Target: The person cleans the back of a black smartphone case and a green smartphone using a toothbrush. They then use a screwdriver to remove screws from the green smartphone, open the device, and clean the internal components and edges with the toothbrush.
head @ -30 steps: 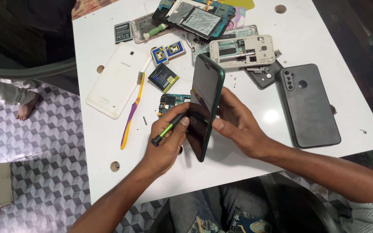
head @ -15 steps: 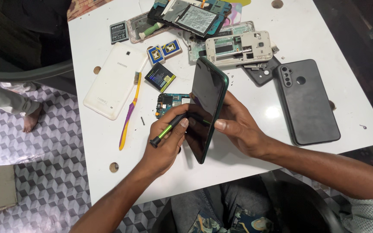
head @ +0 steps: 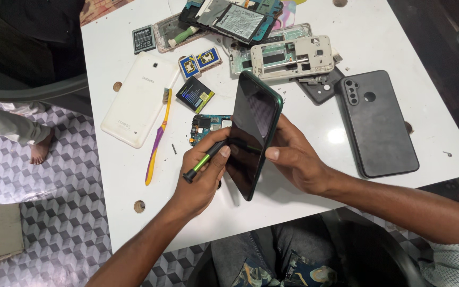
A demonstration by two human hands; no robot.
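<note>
A dark smartphone [head: 252, 133] with a green rim stands tilted on its edge above the white table [head: 314, 133]. My right hand [head: 296, 159] grips its right side, thumb on the glass. My left hand [head: 202, 175] holds a black and green screwdriver [head: 204, 161] whose tip points at the phone's left edge; its fingers also touch that edge. A small green circuit board [head: 207, 126] lies just behind my left hand.
A white tablet [head: 139, 98], a yellow and purple toothbrush [head: 158, 137], batteries [head: 194, 94], phone frames [head: 293, 57] and a black phone back cover [head: 378, 123] lie on the table. A loose screw [head: 174, 149] sits near the toothbrush. Another person's bare foot [head: 39, 149] rests on the patterned floor at left.
Both hands with the phone and the screwdriver stay in nearly the same pose. The view has shifted slightly.
</note>
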